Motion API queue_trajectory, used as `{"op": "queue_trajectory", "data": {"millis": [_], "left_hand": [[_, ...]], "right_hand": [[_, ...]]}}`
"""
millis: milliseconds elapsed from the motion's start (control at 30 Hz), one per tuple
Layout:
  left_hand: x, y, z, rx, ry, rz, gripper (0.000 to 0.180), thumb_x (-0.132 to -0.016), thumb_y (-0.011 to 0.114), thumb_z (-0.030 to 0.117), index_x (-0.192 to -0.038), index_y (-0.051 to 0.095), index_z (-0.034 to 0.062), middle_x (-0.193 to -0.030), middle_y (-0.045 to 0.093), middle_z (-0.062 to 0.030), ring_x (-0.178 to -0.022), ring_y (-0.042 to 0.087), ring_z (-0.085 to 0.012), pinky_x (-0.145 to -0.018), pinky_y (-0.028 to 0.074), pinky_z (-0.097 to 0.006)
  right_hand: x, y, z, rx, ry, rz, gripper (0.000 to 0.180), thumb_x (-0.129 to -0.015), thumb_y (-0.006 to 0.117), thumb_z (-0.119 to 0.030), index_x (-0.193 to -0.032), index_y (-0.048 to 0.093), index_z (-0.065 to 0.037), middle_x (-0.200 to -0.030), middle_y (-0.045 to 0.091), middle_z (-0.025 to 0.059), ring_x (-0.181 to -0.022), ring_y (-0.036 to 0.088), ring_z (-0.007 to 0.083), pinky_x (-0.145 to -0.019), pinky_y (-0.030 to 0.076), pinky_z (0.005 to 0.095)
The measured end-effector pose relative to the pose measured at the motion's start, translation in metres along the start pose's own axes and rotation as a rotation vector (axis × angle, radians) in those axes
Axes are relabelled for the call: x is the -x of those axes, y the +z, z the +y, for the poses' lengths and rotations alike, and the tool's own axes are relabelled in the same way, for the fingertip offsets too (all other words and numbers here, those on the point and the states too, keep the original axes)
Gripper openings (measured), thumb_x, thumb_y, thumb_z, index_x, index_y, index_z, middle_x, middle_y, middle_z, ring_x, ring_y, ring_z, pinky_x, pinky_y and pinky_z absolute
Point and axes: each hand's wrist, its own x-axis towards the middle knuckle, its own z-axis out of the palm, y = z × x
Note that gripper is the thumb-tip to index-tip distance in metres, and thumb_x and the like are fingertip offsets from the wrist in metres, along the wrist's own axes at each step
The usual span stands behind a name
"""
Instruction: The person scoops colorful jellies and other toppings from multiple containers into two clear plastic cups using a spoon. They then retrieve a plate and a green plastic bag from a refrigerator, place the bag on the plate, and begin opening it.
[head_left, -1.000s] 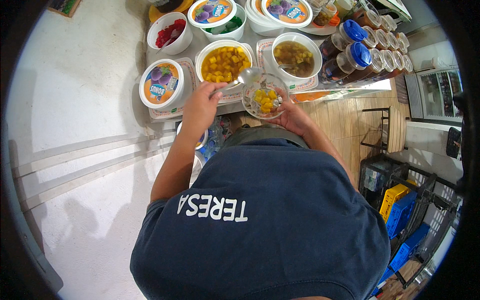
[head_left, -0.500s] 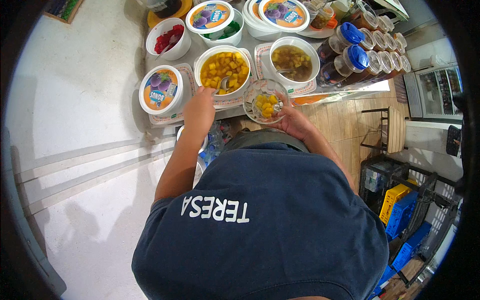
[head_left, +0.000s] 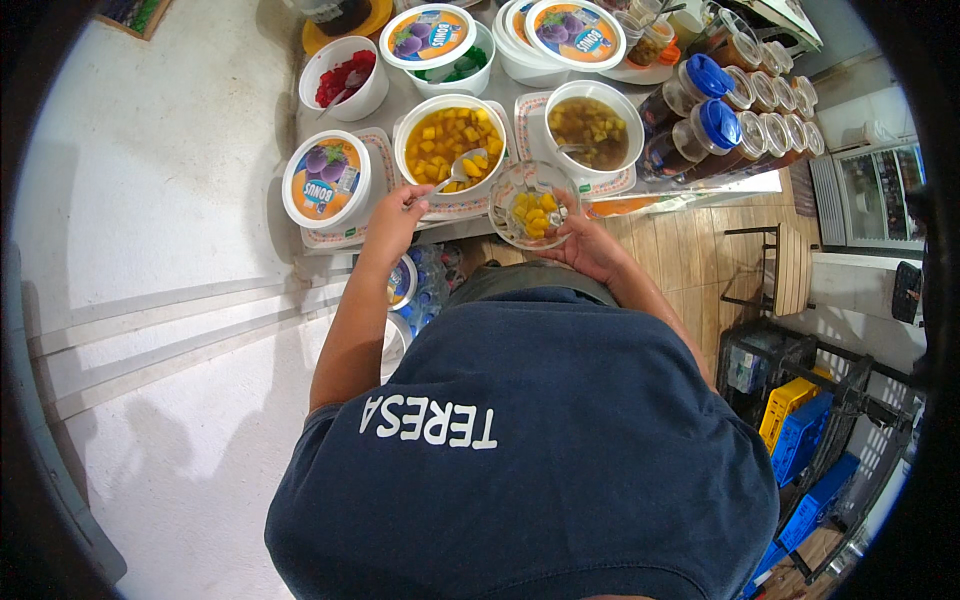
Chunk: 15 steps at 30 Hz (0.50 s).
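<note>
My left hand is closed round the handle of a metal spoon. The spoon's bowl carries yellow cubes over the near right part of a white tub, which is full of yellow cubes in amber syrup. In my right hand is a clear glass bowl, gripped at its right side and tilted a little. Several yellow cubes lie inside it. The glass bowl is just in front of the table edge, to the right of the yellow tub.
Right of the yellow tub stands a white tub of brownish cubes. Red and green jelly tubs are behind; a lidded tub sits left. Blue-lidded pitchers and several jars crowd the right. Water bottles stand below.
My left hand has drawn slightly left and nearer. The spoon has come up out of the syrup with yellow cubes on it. The glass bowl has hardly moved.
</note>
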Motion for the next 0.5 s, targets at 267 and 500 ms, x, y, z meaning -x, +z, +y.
{"op": "queue_trajectory", "data": {"millis": [267, 500], "left_hand": [[0.029, 0.009, 0.056, -0.324, 0.288, -0.104, 0.028, -0.087, 0.06, 0.008, -0.114, 0.064, 0.008, -0.098, 0.064, -0.0098, -0.095, 0.061, -0.0244, -0.085, 0.045, -0.033], [0.006, 0.008, 0.049, -0.494, 0.279, 0.22, 0.022, -0.087, 0.057, 0.008, -0.108, 0.063, 0.0055, -0.1, 0.062, -0.0125, -0.093, 0.06, -0.0315, -0.083, 0.047, -0.038]], "right_hand": [[-0.002, 0.006, -0.003, -0.013, 0.002, -0.015, 0.079, -0.082, 0.041, -0.003, -0.149, 0.003, -0.018, -0.142, 0.035, 0.0213, -0.115, 0.056, 0.0374, -0.089, 0.054, 0.0445], [0.006, 0.011, 0.0, -0.036, 0.017, 0.009, 0.081, -0.08, 0.043, -0.002, -0.149, 0.005, -0.02, -0.145, 0.031, 0.0212, -0.121, 0.051, 0.0378, -0.095, 0.05, 0.047]]}}
